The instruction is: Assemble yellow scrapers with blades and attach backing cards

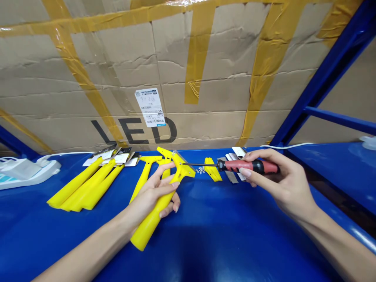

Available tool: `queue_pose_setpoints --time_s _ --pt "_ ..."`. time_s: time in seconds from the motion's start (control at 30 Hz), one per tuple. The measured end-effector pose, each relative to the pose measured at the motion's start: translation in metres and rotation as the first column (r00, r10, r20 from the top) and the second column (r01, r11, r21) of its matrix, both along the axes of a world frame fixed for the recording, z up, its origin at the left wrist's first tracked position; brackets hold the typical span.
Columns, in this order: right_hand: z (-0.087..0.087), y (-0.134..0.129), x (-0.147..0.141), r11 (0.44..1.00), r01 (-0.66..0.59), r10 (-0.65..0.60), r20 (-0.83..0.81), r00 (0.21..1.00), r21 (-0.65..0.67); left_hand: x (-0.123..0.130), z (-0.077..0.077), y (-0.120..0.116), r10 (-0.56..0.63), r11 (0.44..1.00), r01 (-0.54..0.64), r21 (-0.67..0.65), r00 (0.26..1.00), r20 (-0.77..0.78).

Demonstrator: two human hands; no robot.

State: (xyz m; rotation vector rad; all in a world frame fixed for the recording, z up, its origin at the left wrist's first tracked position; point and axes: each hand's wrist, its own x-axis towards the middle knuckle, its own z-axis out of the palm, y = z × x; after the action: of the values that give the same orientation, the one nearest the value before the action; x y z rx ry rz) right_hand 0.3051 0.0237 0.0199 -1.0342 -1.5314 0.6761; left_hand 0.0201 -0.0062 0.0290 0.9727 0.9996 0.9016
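My left hand [157, 192] is closed round the handle of a yellow scraper [152, 221], tilted with its wide head up and to the right. My right hand [282, 180] grips a red and black screwdriver [243, 166]. The screwdriver's thin shaft points left, and its tip meets the scraper's head near a screw hole. Behind my left hand lie more yellow scraper handles [144, 174], partly hidden by it. Just beyond the shaft are several small screws [200, 170] and some yellow head pieces [213, 172]. A stack of flat blades or cards [232, 174] lies beside my right fingers.
Several yellow scrapers with card sleeves [91, 184] lie at the left on the blue table [211, 243]. A white power strip [32, 172] sits at the far left. A large taped cardboard box [205, 78] stands behind, and a blue metal frame [320, 74] rises at the right.
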Motion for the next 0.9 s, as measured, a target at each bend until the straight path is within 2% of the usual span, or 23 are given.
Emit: queue_pose_setpoints --time_s 0.23,0.3,0.37,0.43,0.5,0.6,0.67,0.8,0.83,0.9 --pt "0.003 -0.004 -0.002 0.999 0.024 -0.023 0.046 0.999 -0.031 0.0 0.006 -0.005 -0.004 1.0 0.004 -0.008 0.999 -0.033" --pt "0.005 -0.004 -0.001 1.0 0.01 -0.012 0.083 0.997 0.019 0.0 0.004 -0.005 -0.006 1.0 0.006 -0.003 0.999 -0.036" --pt "0.008 -0.004 0.001 0.994 -0.043 0.028 0.137 0.99 0.104 0.001 0.001 -0.004 0.012 1.0 -0.011 0.021 1.0 -0.026" --pt "0.009 -0.004 0.002 0.986 -0.108 0.086 0.163 0.983 0.126 0.001 -0.002 -0.003 0.057 0.996 -0.057 0.065 0.998 0.003" --pt "0.007 -0.003 0.004 0.989 -0.146 0.14 0.123 0.982 0.035 0.002 -0.004 -0.003 0.1 0.99 -0.101 0.101 0.995 0.014" --pt "0.002 0.0 0.004 0.985 -0.117 0.124 0.048 0.991 -0.124 0.003 -0.004 -0.005 0.114 0.988 -0.11 0.108 0.993 -0.03" --pt "0.0 0.001 0.004 0.974 -0.136 0.139 0.006 0.99 -0.179 0.003 -0.003 -0.006 0.125 0.987 -0.12 0.107 0.991 -0.049" --pt "0.001 0.002 0.003 0.921 -0.344 0.315 -0.172 0.933 -0.183 0.005 -0.003 -0.005 0.173 0.979 -0.167 0.117 0.984 -0.042" --pt "0.001 0.001 0.003 0.926 -0.338 0.31 -0.168 0.936 -0.17 0.006 -0.003 -0.005 0.17 0.979 -0.164 0.118 0.984 -0.047" --pt "0.001 0.001 0.001 0.962 -0.224 0.212 -0.084 0.974 -0.159 0.006 -0.005 -0.005 0.147 0.983 -0.138 0.123 0.987 -0.067"
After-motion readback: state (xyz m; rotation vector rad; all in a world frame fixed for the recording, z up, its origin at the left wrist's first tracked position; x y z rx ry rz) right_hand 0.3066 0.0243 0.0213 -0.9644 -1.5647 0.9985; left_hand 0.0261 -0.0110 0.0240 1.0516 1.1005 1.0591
